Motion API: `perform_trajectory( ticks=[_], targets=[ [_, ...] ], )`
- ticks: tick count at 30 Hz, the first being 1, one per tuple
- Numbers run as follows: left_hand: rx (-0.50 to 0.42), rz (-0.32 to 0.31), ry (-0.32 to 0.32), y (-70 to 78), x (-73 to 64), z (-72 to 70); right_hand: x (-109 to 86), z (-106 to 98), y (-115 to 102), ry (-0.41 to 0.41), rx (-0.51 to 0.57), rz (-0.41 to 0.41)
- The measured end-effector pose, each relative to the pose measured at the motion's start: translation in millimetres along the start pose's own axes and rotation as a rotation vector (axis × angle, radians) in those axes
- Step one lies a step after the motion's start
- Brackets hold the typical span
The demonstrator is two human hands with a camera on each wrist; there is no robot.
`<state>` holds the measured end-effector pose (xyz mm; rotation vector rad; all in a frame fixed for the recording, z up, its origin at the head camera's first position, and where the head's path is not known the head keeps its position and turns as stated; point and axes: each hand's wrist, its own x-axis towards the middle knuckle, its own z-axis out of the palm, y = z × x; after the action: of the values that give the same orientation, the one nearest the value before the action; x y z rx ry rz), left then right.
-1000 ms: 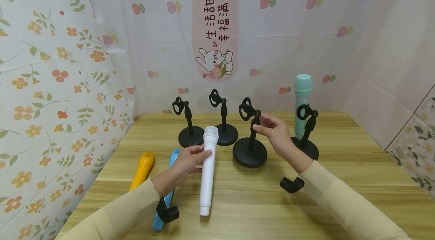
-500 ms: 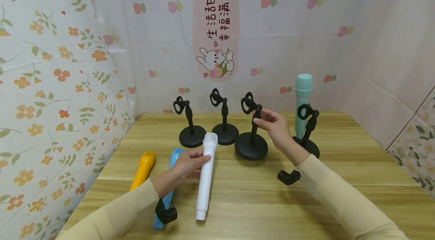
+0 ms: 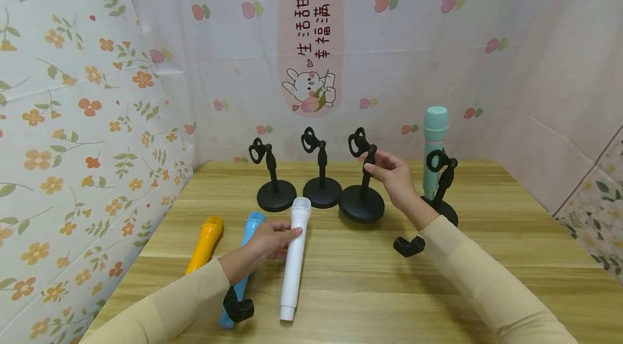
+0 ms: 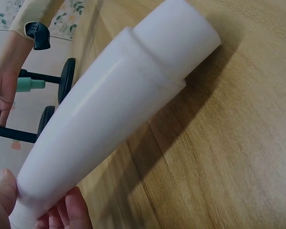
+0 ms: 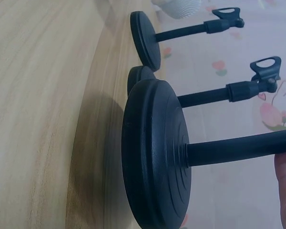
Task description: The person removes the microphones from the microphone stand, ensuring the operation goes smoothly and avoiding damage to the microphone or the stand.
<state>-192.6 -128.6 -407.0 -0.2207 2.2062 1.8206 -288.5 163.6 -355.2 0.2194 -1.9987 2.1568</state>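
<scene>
My left hand (image 3: 269, 242) grips a white microphone (image 3: 295, 265) around its upper body, with the mesh head pointing away; in the left wrist view the tail of the white microphone (image 4: 105, 105) fills the middle, over the wood. My right hand (image 3: 395, 179) pinches the post of a black microphone stand (image 3: 362, 204). In the right wrist view that stand's round base (image 5: 155, 157) looks slightly raised above the table, with a shadow beside it. A blue microphone (image 3: 250, 226) lies partly hidden under my left forearm.
Two more black stands, a left one (image 3: 276, 196) and a middle one (image 3: 322, 192), stand at the back. A mint microphone (image 3: 434, 141) stands upright by another stand (image 3: 444, 192) at right. An orange microphone (image 3: 205, 244) lies at left on the wooden table (image 3: 370, 295).
My right hand has carried the black stand back and slightly right, nearer the middle stand. My left hand has lowered the white microphone slightly toward me.
</scene>
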Motion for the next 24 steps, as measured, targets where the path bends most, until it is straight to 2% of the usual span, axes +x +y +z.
perform_trajectory(
  ticks=[15,24],
  targets=[
    [0.109,-0.041,0.012,-4.9,0.8,2.3,13.1,0.1,6.9,0.043,-0.044,0.027],
    [0.111,-0.054,-0.002,-8.1,1.0,3.3,18.5,-1.8,10.9,0.072,0.017,0.068]
  ],
)
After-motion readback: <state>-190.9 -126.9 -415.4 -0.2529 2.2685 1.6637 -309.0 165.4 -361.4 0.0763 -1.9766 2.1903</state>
